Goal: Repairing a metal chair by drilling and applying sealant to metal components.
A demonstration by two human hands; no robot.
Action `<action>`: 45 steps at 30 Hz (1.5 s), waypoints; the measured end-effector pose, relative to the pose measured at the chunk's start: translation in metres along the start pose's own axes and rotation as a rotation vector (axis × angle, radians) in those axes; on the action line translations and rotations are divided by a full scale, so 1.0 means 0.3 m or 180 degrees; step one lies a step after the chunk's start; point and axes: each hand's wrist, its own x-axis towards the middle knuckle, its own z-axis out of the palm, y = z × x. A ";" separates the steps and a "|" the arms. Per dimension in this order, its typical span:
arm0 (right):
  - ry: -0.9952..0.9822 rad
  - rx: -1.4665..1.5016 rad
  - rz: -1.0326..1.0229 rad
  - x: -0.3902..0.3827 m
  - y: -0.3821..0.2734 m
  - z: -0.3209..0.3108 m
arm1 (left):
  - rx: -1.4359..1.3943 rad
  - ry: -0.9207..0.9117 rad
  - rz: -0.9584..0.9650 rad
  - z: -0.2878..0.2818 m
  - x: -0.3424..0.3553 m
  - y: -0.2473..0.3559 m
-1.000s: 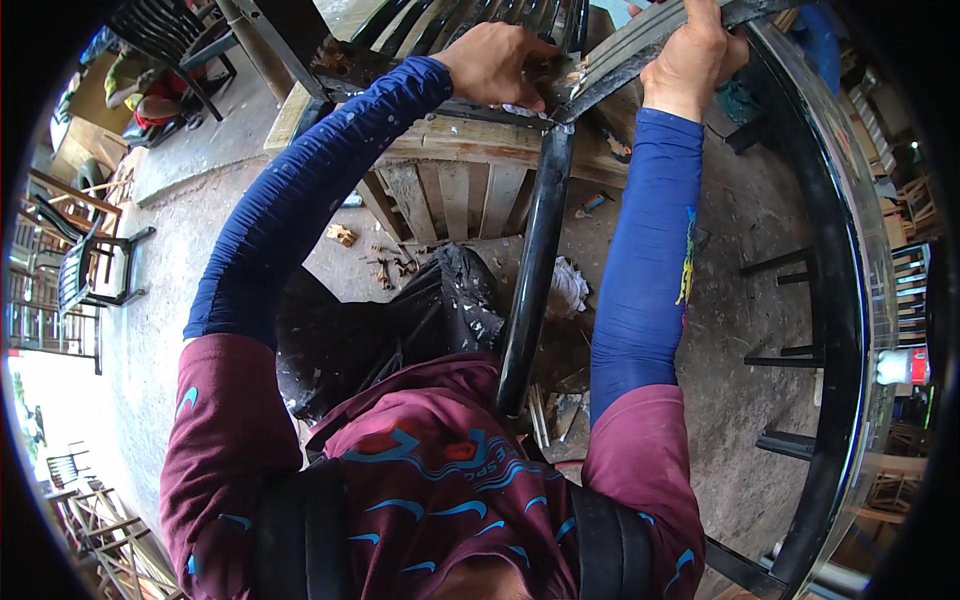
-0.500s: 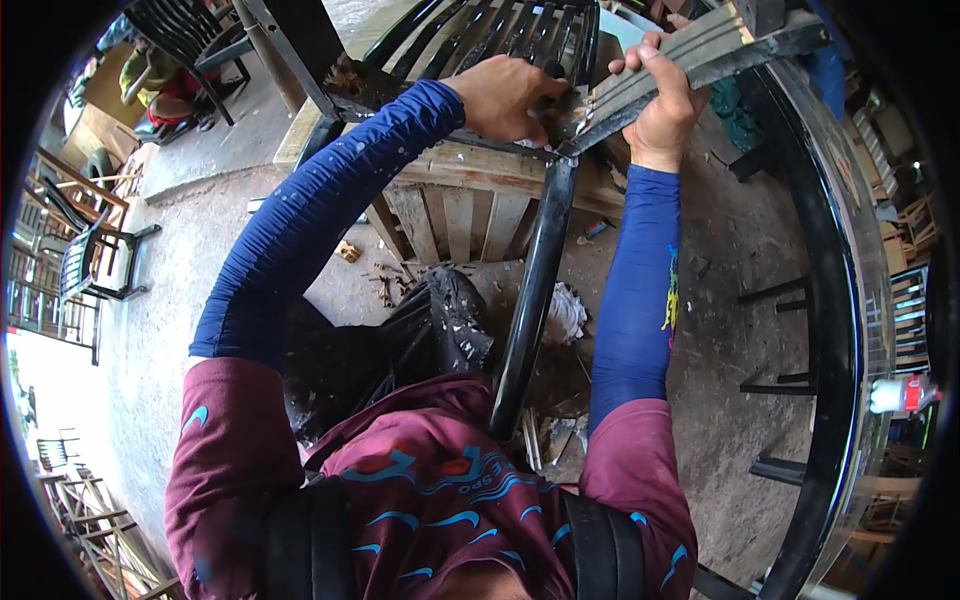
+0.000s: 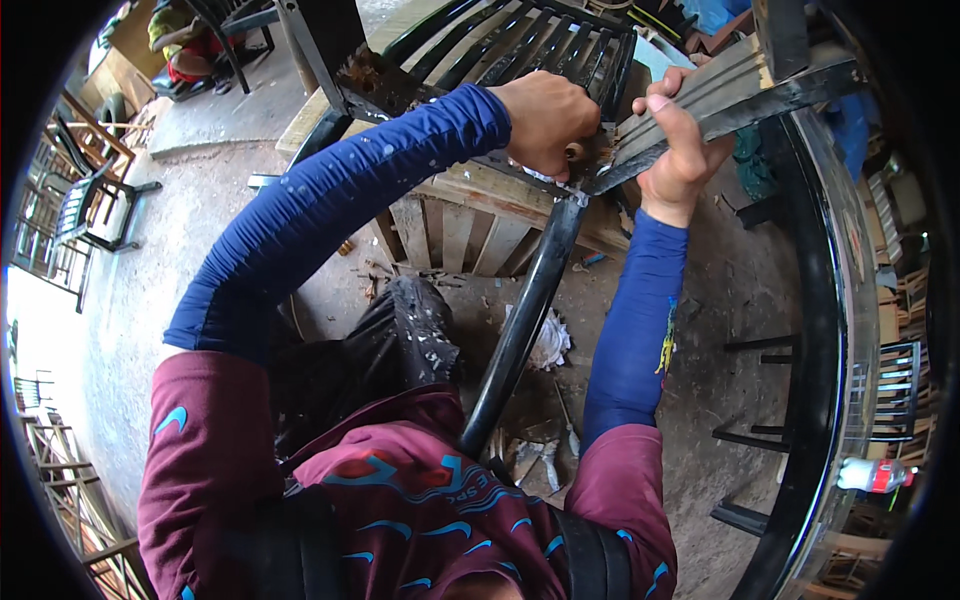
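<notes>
My left hand [image 3: 550, 115] is closed in a curled grip right at the corner joint of a black wooden chair frame. Whatever its fingers hold is hidden under them. Splintered, pale bare wood shows at that joint. My right hand [image 3: 685, 165] is wrapped around a grooved wooden rail [image 3: 725, 85] of the frame, thumb on top, just right of the corner. From the joint a glossy black chair leg [image 3: 530, 310] runs down toward my lap. The frame rests over a slatted wooden crate [image 3: 460, 230]. A second broken patch [image 3: 362, 70] shows on the frame's left corner.
Beyond the frame lies a black slatted chair back [image 3: 520, 45]. A long black glossy piece [image 3: 830, 330] curves along the right, with a bottle [image 3: 875, 475] beside it. Crumpled white material [image 3: 550, 340] and scraps litter the floor. Far left, a person [image 3: 180, 45] sits near chairs.
My view has shifted, so the frame and both hands appear lower and further right. My left fingers are curled more tightly at the joint. The right hand keeps its grip on the rail.
</notes>
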 end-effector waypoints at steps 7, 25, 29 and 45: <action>0.0308 0.0597 0.0198 0.028 0.000 0.009 | -0.0133 0.0113 -0.0053 -0.015 -0.024 -0.021; 0.0093 0.0724 0.0251 0.025 -0.025 0.028 | 0.0001 0.0501 0.0067 0.004 -0.041 0.011; -0.0027 0.0154 0.0222 0.027 -0.025 0.031 | 0.0093 0.0255 0.0384 -0.020 -0.004 0.006; 0.0275 0.0274 0.0388 0.048 -0.002 0.013 | -0.1249 -0.0037 0.0337 0.005 0.026 -0.120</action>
